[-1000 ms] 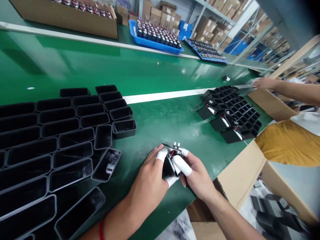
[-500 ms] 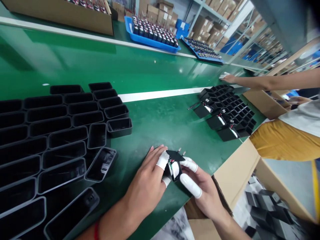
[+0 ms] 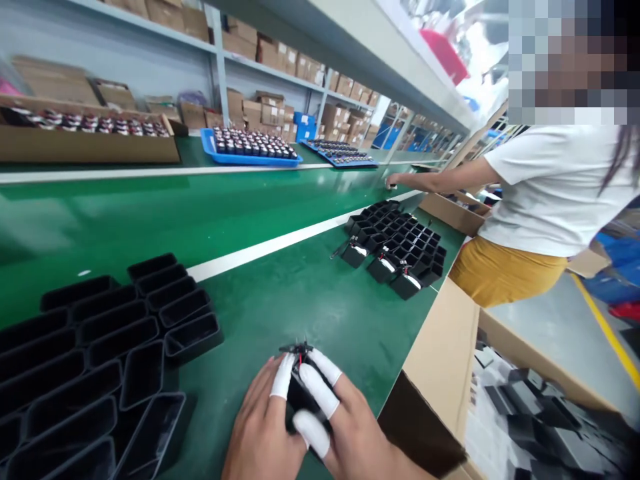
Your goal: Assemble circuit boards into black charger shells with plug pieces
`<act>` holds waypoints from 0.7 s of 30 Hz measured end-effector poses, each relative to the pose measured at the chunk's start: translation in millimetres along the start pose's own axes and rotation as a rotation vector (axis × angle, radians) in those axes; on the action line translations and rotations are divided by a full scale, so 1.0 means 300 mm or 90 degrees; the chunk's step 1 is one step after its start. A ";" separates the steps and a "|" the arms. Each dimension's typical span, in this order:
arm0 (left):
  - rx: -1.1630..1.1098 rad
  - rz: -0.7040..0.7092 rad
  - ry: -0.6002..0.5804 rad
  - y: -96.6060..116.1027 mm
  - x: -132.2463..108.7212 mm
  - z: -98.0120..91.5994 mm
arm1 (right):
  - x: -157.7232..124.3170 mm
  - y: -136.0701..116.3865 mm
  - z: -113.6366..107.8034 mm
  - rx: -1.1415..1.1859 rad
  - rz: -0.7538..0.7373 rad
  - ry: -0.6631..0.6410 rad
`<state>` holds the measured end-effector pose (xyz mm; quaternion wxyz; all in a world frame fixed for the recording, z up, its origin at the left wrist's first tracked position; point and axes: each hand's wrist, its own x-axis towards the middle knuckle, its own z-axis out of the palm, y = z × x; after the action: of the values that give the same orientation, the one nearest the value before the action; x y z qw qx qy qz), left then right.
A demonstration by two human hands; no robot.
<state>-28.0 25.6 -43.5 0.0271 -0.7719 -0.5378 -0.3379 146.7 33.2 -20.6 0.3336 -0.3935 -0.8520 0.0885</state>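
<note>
Head view. One small black casing (image 3: pixel 299 395), held low and central in front of the person, at the near side of the bench; dark, narrow; a short red wire (image 3: pixel 301 359) at its far end, beside a thin dark end piece (image 3: pixel 289 349); finer detail blurred and partly hidden by fingers. Left hand (image 3: pixel 265 420): fingers closed along the casing's left side. Right hand (image 3: pixel 357 427): fingers closed over its right side and top. White finger covers (image 3: pixel 320 387) on both hands.

Surface: green bench (image 3: pixel 270 303), glossy, crossed by a white stripe (image 3: pixel 260 253). To the left, rows of open black cases (image 3: pixel 197 348). Farther right, a second cluster of black cases (image 3: pixel 384 268), three at the front showing white pieces and wires.

Room: at right, an open carton (image 3: pixel 440 353) of black parts (image 3: pixel 540 407). Beyond the bench's far edge, a long cardboard box (image 3: pixel 90 148) and two blue trays (image 3: pixel 250 160), all filled with small parts; behind, grey shelving (image 3: pixel 220 73) stacked with boxes. A co-worker in a white shirt (image 3: pixel 555 187), one arm stretched over the bench
</note>
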 end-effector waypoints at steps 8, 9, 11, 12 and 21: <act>-0.006 0.021 -0.074 -0.002 -0.004 -0.002 | 0.012 0.025 -0.017 0.041 -0.015 0.029; -0.008 0.020 -0.078 -0.004 -0.006 -0.001 | 0.016 0.028 -0.022 0.045 -0.015 0.024; -0.016 0.033 -0.085 -0.006 -0.010 0.001 | 0.034 0.055 -0.033 0.028 0.011 0.034; -0.023 0.036 -0.087 -0.004 -0.011 0.004 | 0.048 0.084 -0.041 0.008 0.037 0.051; -0.135 -0.060 -0.191 0.040 -0.014 -0.019 | 0.177 0.505 -0.164 -0.137 0.266 0.195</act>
<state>-21.5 14.9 -37.4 -0.1513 -0.7859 -0.5329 -0.2747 246.0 168.6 -19.4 0.3891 -0.6025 -0.6968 0.0041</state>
